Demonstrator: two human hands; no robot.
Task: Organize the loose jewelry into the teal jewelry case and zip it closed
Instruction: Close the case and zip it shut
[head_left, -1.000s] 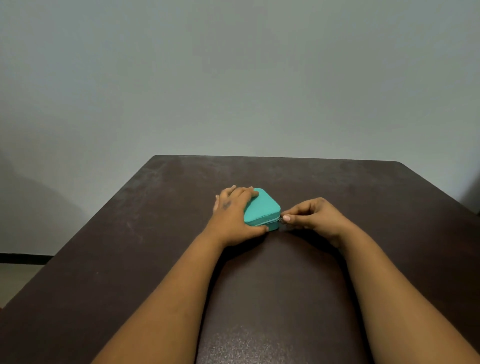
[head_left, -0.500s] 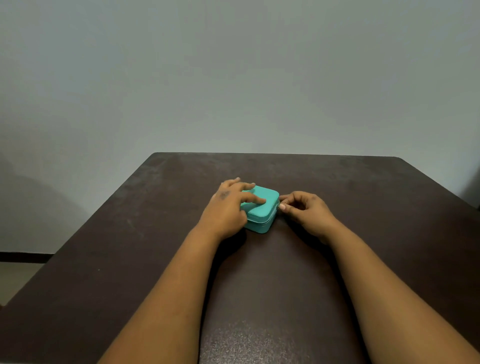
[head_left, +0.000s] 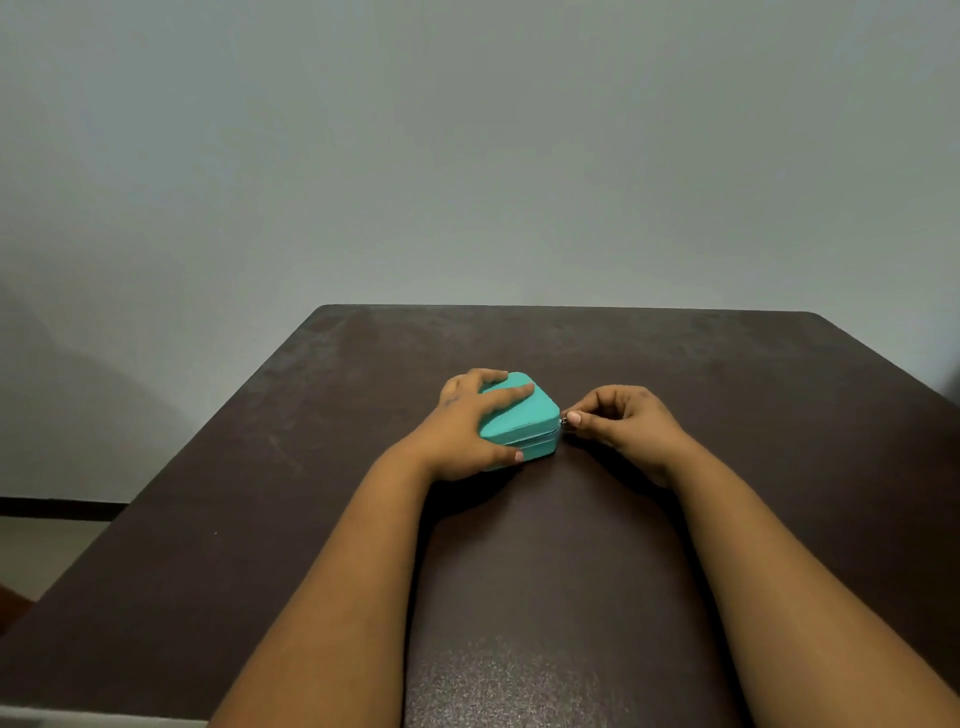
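The teal jewelry case lies with its lid down on the dark table, a corner turned toward me. My left hand grips it from the left, fingers laid over the lid and thumb pressed on the near side. My right hand is at the case's right corner, thumb and forefinger pinching the small metal zipper pull. No loose jewelry is visible on the table.
The brown table runs to a far edge against a plain grey wall. Its left edge drops to the floor at the lower left. Both my forearms stretch across the near half of the tabletop.
The case has been turned under my left hand, its corner swinging round. My right hand stayed at the zipper pull and shifted with it along the case's right side.
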